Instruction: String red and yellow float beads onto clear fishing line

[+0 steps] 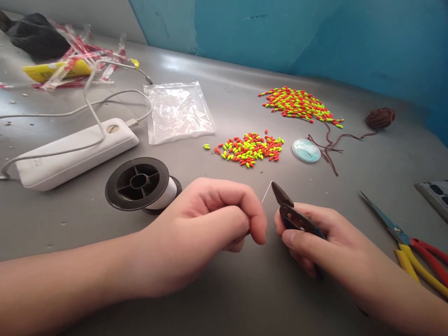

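My left hand [213, 224] is closed in a pinch on a thin white line [266, 192] that pokes up from my fingertips. My right hand [315, 238] is wrapped round small dark cutting pliers [287, 207], whose pointed jaws sit right beside the line's free end. A black spool [140, 183] wound with white line lies just left of my left hand. Beyond my hands lies a small pile of red and yellow-green oval beads [250, 149], with a larger pile [301, 105] farther back.
A white power bank [70, 156] with grey cables lies at the left, a clear plastic bag [178, 112] behind it, and wrappers at far left. A small round reel [306, 150], brown cord [380, 117], and red-and-yellow-handled tools [413, 247] lie at the right.
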A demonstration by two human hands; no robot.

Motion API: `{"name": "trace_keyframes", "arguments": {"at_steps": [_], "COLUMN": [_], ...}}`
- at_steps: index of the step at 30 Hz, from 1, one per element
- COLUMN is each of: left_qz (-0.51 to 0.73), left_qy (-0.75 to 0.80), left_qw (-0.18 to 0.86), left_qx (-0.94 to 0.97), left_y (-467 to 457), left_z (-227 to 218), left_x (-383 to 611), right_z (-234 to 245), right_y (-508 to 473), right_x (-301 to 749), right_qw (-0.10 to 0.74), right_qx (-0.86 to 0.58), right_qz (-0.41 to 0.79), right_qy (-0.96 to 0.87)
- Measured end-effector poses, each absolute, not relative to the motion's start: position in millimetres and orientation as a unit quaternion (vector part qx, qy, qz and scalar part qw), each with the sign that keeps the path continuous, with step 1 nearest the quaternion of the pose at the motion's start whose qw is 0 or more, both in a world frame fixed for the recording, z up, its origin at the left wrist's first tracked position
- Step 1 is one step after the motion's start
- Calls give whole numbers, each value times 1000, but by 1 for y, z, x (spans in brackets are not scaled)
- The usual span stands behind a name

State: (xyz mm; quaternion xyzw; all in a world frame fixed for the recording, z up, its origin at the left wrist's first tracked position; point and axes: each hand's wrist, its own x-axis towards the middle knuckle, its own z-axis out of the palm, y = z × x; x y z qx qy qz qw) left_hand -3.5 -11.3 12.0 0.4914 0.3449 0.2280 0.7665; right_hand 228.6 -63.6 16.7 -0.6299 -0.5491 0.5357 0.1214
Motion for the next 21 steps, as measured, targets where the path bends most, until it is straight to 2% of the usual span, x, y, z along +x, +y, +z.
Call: {"name": "trace_keyframes", "arguments": {"at_steps": [4,7,9,12,15,16,18,19,21], "left_qz": [276,319,342,359,345,337,352,351,341], "left_qy": [347,335,335,349,363,362,314,285,228], "left_qw": [767,749,729,692,625,593,532,513,485], "left_qx": [464,474,489,520,599,635,703,730,773], "left_y": [-11,-10,-11,-12,-15,-16,-18,-20,-22], "left_z": [9,9,9,10,11,11,9,7,3], "left_x": [-4,-4,-4,-5,-4,-3,-2,-2,-4], "right_z": [17,8,-1,-12,-10,-6,2,6,10], "right_y": [-68,-72,-73,-74,-77,-79,-82,-83,-84], "right_x": [234,240,242,239,231,228,222,219,215], "right_qw": [157,141,101,60,140,191,247,224,222], "right_qx": [-674,-652,-629,-600,-579,-561,-510,-499,-519], "right_qz": [338,147,43,-5,-32,-19,156,288,457], "right_qy": [-638,-731,-769,-798,-803,-806,-809,-786,-688]}}
